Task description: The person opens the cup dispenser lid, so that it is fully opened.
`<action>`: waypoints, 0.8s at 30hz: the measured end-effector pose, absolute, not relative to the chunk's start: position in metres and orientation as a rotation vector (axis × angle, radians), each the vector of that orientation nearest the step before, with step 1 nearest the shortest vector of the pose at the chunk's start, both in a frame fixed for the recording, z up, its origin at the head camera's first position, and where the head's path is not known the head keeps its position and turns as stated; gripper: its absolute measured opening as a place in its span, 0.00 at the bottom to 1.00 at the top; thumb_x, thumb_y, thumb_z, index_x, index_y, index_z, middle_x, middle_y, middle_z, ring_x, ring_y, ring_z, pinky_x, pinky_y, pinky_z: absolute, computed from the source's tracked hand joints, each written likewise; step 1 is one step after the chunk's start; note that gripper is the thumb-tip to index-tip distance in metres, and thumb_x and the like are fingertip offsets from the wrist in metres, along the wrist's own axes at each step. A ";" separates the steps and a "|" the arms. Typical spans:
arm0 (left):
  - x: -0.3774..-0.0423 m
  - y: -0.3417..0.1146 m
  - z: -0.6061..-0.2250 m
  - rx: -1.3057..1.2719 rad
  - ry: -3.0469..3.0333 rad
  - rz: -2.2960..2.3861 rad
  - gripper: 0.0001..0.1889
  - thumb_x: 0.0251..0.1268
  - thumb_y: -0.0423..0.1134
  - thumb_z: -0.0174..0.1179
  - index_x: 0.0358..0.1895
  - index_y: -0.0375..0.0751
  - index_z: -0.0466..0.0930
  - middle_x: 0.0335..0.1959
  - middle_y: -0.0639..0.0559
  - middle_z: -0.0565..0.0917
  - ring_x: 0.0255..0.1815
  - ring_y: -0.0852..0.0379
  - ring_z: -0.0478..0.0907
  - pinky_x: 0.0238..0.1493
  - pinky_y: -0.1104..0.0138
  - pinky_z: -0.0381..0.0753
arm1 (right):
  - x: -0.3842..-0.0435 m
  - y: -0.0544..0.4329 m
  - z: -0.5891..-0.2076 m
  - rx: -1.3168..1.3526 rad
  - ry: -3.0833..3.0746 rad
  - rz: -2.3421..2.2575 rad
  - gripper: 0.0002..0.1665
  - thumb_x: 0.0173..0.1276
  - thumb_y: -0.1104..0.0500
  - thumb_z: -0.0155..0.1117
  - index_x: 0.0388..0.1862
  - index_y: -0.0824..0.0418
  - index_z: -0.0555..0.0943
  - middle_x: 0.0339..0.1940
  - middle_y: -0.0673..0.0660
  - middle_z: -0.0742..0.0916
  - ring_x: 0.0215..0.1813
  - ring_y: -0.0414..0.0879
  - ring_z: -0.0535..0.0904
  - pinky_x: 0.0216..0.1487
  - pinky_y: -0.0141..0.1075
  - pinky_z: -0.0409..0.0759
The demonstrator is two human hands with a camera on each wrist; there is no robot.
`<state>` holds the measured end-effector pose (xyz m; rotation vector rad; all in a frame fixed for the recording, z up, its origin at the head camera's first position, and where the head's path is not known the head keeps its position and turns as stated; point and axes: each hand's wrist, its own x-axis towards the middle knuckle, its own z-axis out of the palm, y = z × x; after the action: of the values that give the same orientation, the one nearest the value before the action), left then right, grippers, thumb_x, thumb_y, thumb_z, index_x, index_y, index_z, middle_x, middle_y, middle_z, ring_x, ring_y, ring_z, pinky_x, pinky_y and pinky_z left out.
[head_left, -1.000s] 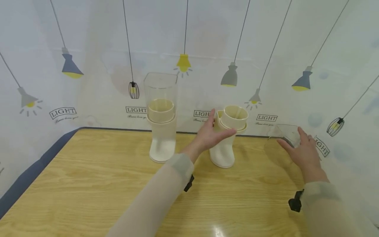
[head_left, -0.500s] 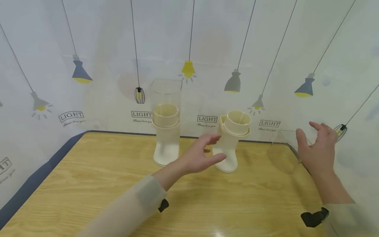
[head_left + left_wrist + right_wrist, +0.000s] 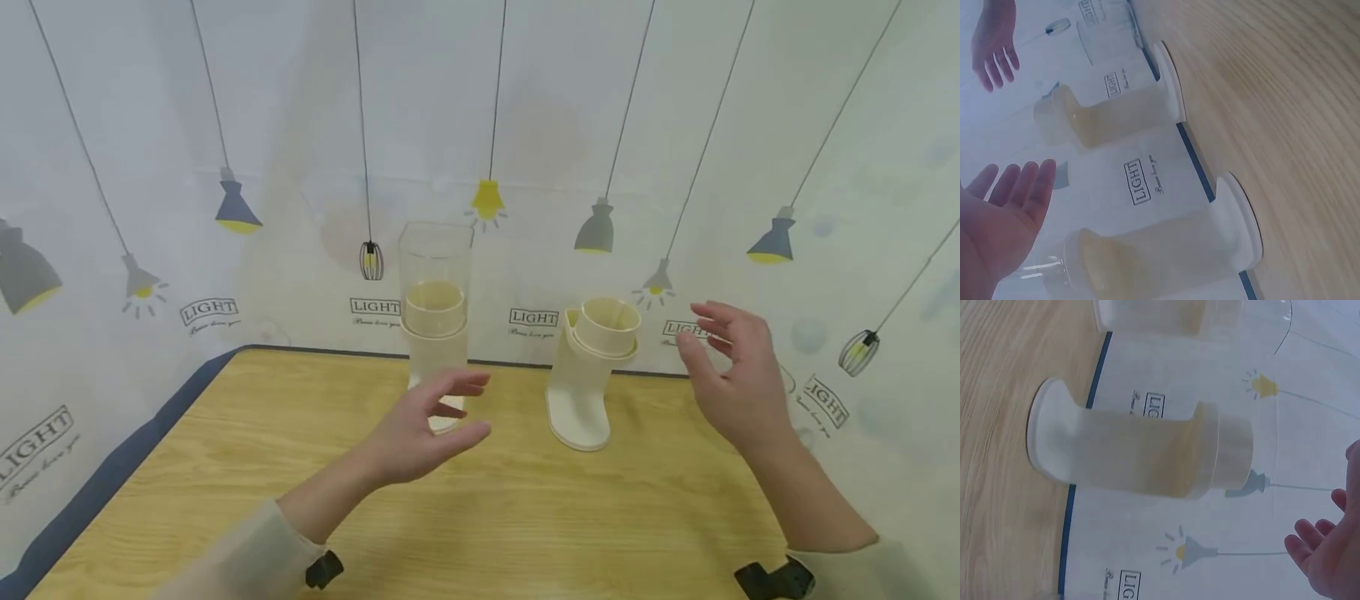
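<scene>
Two cream boot-shaped stands with round collars stand upright side by side near the table's back edge. A clear, open-topped container (image 3: 437, 250) is fitted upright on the left stand (image 3: 435, 350). The right stand (image 3: 577, 392) has a bare round collar on top. My left hand (image 3: 416, 429) hovers before the left stand, covering part of its base, with fingers loosely bent and holding nothing. To the right of the right stand, my right hand (image 3: 738, 375) is raised, relaxed and holding nothing. Another clear container (image 3: 1110, 44) stands farther right, mostly hidden behind the right hand in the head view.
The wood-grain table (image 3: 525, 533) reaches from the stands toward me. A pale cloth backdrop (image 3: 300, 275) printed with lamps and LIGHT labels rises directly behind its back edge.
My left hand has left the right stand, moving left and toward me. The right hand has come away from the loose clear container. Both stands remain in place while the head view shifts.
</scene>
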<state>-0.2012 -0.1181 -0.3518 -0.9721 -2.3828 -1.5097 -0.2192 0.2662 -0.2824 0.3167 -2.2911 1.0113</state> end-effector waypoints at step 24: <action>-0.277 -0.208 -0.353 -0.485 -2.477 -1.616 0.44 0.71 0.50 0.71 0.83 0.46 0.58 0.79 0.42 0.68 0.79 0.38 0.69 0.72 0.41 0.78 | -0.266 0.117 -0.257 0.826 -2.484 1.024 0.35 0.79 0.48 0.64 0.80 0.55 0.69 0.79 0.59 0.72 0.78 0.57 0.71 0.78 0.57 0.72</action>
<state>-0.2773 -0.2079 -0.3534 -0.4845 -2.4773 -1.6164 -0.2656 0.1173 -0.2573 0.8258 -2.4845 1.0236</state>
